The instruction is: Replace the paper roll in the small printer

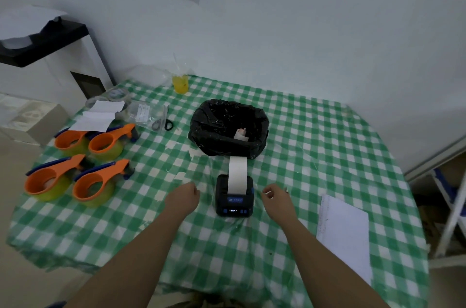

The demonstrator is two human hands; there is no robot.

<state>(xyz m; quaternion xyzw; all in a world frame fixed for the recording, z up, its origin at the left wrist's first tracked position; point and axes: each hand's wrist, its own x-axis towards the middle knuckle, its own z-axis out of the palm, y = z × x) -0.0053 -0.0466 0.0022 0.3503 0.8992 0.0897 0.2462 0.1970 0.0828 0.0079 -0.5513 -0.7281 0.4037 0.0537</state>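
A small black printer with blue buttons and a lit display sits on the green checked tablecloth, lid down. A white paper strip runs out of its top toward the back. My left hand hovers just left of the printer, fingers curled in, holding nothing I can see. My right hand hovers just right of it, fingers loosely bent and apart, also with nothing in it. Behind the printer stands a bin lined with a black bag; a pale used roll core lies inside.
Several orange tape dispensers sit at the left. A white sheet lies near the right edge. A yellow drink cup, scissors and plastic bags are at the back. A folding chair stands right of the table.
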